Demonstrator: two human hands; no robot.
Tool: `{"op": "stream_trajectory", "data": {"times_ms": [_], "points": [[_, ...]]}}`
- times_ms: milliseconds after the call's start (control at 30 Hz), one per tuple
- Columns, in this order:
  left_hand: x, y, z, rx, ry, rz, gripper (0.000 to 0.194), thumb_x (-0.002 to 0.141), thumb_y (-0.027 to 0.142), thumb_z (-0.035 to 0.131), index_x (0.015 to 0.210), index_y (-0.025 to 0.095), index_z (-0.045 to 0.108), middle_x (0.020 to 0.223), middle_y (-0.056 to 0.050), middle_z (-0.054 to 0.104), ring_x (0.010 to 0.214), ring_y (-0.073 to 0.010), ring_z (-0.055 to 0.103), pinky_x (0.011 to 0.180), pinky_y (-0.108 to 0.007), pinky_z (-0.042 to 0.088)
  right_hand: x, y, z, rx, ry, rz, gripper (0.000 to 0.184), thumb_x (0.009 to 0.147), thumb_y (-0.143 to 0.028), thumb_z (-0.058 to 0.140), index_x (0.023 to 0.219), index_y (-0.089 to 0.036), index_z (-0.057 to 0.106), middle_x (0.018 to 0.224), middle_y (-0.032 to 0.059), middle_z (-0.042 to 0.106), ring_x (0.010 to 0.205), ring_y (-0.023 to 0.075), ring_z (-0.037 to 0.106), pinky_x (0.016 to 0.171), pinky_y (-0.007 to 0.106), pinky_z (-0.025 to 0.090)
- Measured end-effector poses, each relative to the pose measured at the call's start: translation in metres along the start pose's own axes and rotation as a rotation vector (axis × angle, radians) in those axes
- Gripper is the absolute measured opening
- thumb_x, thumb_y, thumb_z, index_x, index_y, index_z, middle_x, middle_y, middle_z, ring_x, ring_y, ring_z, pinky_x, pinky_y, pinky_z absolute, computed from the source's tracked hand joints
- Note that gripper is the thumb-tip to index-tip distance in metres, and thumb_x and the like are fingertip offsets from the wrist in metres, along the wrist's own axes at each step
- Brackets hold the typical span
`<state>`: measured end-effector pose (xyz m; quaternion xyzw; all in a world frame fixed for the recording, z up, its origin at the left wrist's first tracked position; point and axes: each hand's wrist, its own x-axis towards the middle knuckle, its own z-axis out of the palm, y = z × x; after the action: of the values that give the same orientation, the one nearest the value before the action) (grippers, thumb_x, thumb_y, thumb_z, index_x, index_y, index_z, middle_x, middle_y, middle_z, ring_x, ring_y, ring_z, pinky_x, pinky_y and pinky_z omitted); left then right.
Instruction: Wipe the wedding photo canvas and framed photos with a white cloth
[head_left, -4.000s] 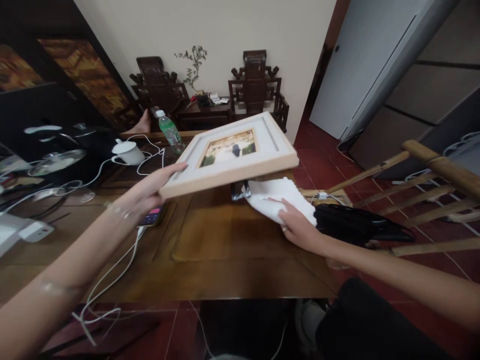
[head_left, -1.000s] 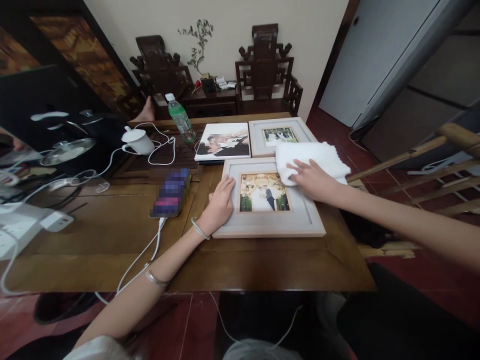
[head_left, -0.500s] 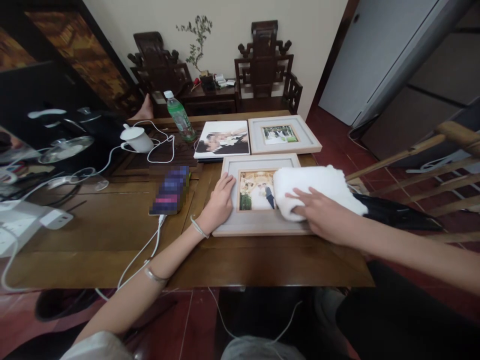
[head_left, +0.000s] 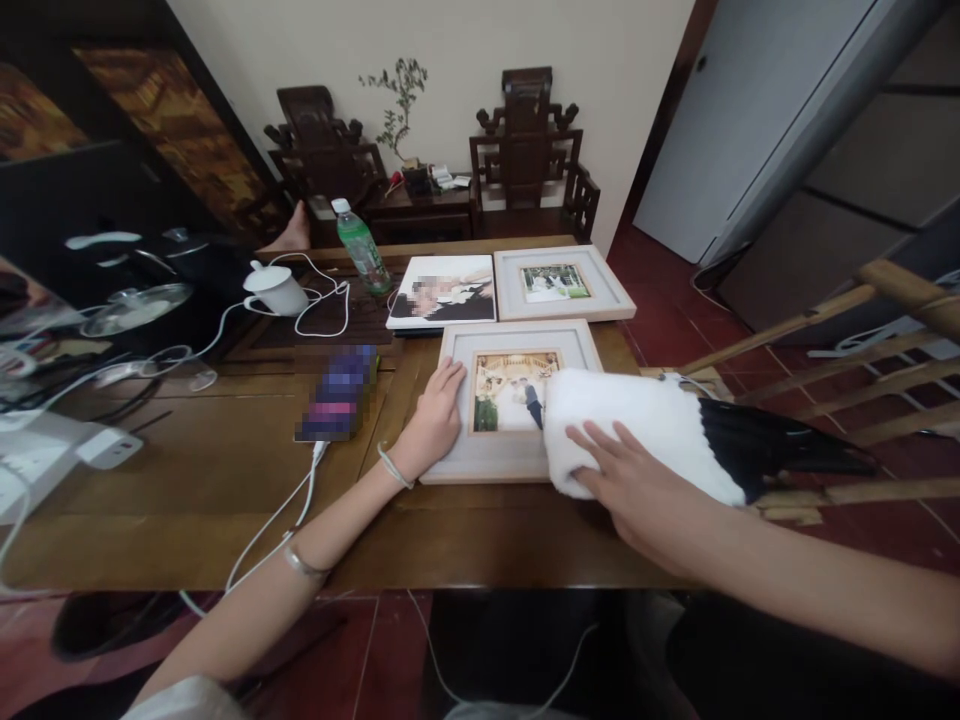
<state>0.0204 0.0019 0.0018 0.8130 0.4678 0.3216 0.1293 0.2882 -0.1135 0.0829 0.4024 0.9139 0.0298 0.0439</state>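
A light wooden picture frame (head_left: 480,472) with a wedding photo lies flat near the table's front edge. My left hand (head_left: 437,418) holds its left side, fingers together over the rim and thumb hidden. On the right part of the frame lies a folded, fluffy white towel (head_left: 637,410), which covers that side and the photo's right edge. My right hand (head_left: 626,480) grips the towel near its front left corner, with fingers spread on top and the thumb tucked at the fold. Behind stand a second picture frame (head_left: 619,297) and a white-edged photo print (head_left: 442,268), both lying flat.
On the wooden table (head_left: 225,480) are a phone (head_left: 339,392) on a white cable, a lidded white cup (head_left: 277,292), a green-labelled bottle (head_left: 361,245) and a power strip (head_left: 45,455). A black plastic bag (head_left: 787,445) and a wooden chair (head_left: 847,320) stand right. Someone's foot (head_left: 295,232) shows behind.
My right hand has drawn the towel toward me and slightly down across the frame's right side. My left hand stays on the frame. The view has tilted slightly.
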Motion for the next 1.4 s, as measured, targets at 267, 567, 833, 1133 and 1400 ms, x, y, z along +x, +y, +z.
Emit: {"op": "stream_trajectory", "data": {"times_ms": [267, 567, 833, 1133, 1400], "points": [[-0.001, 0.003, -0.002, -0.012, -0.038, -0.026, 0.057, 0.08, 0.001, 0.034, 0.135, 0.012, 0.043, 0.144, -0.018, 0.04, 0.141, -0.0291, 0.026, 0.112, -0.058, 0.026, 0.035, 0.031, 0.0, 0.069, -0.015, -0.006, 0.049, 0.067, -0.001, 0.047, 0.113, -0.01, 0.062, 0.136, 0.0226, 0.049, 0.129, 0.0357, 0.041, 0.103, 0.054, 0.036], [0.001, -0.002, -0.003, 0.024, -0.04, 0.002, 0.054, 0.081, 0.002, 0.034, 0.133, 0.009, 0.045, 0.141, -0.019, 0.042, 0.141, -0.0285, 0.027, 0.113, -0.054, 0.028, 0.097, 0.072, 0.013, -0.092, -0.038, 0.176, 0.061, 0.069, 0.007, 0.044, 0.127, -0.008, 0.055, 0.15, 0.0223, 0.029, 0.136, 0.0469, 0.023, 0.1, 0.07, 0.027], [0.002, 0.001, 0.001, 0.041, 0.002, -0.001, 0.054, 0.08, 0.002, 0.035, 0.132, 0.01, 0.045, 0.14, -0.019, 0.045, 0.139, -0.028, 0.03, 0.112, -0.054, 0.03, 0.03, -0.022, -0.02, 0.061, -0.295, 0.054, 0.065, 0.066, -0.001, 0.06, 0.13, -0.011, 0.053, 0.152, 0.0217, 0.024, 0.135, 0.0475, 0.023, 0.103, 0.064, 0.03], [0.004, 0.004, -0.001, 0.071, -0.016, 0.003, 0.048, 0.083, 0.007, 0.037, 0.131, 0.008, 0.047, 0.14, -0.019, 0.045, 0.139, -0.0286, 0.03, 0.112, -0.054, 0.031, 0.057, 0.042, -0.001, 0.108, -0.152, -0.241, 0.071, 0.065, 0.011, 0.045, 0.128, -0.02, 0.055, 0.154, 0.009, 0.026, 0.141, 0.0327, 0.016, 0.108, 0.06, 0.026], [0.006, 0.005, -0.005, 0.094, -0.03, -0.004, 0.043, 0.086, 0.011, 0.038, 0.127, 0.009, 0.051, 0.137, -0.018, 0.049, 0.137, -0.0289, 0.035, 0.113, -0.051, 0.031, 0.102, 0.079, 0.01, -0.133, -0.099, 0.061, 0.071, 0.067, 0.015, 0.042, 0.128, -0.019, 0.055, 0.155, 0.0153, 0.02, 0.138, 0.0459, 0.015, 0.101, 0.07, 0.025]]}}
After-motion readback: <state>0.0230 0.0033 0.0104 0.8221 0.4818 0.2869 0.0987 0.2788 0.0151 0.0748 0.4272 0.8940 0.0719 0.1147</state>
